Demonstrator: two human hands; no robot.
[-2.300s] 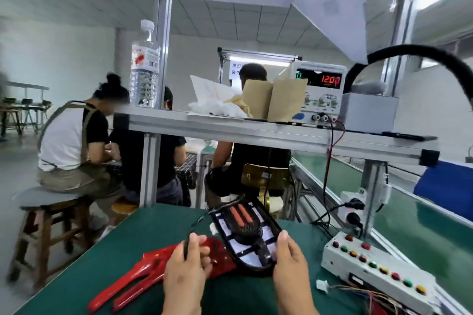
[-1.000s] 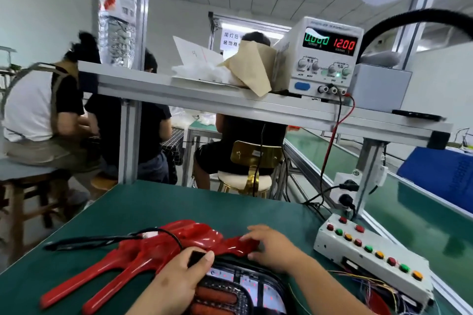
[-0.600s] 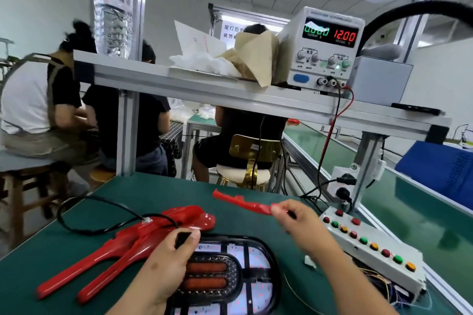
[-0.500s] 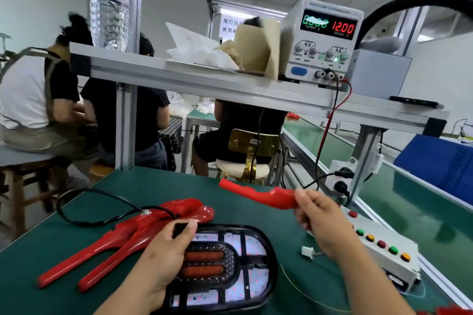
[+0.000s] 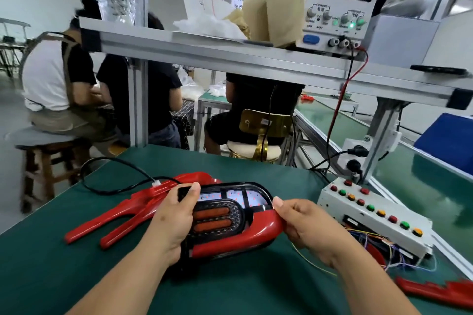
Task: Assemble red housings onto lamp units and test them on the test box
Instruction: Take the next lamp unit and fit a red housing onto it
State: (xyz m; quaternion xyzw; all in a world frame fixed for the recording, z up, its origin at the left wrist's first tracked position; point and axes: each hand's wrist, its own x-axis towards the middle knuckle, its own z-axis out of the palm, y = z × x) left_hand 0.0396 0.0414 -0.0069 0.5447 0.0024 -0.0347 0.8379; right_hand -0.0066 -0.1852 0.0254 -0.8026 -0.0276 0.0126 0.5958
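Note:
A black oval lamp unit with two orange bars lies on the green mat in front of me. My left hand grips its left end, thumb on the top edge. A curved red housing sits along the lamp's near and right edge, and my right hand pinches its right end against the lamp. The white test box with a row of coloured buttons stands to the right, apart from both hands.
Two more red housings lie left of the lamp, with a black cable looping behind. Another red piece lies at the near right. A power supply stands on the shelf above. People sit beyond the table's far edge.
My right hand lifted one red housing off the pile, carried it right, then brought it down onto the lamp's right edge. My left hand stayed on the lamp.

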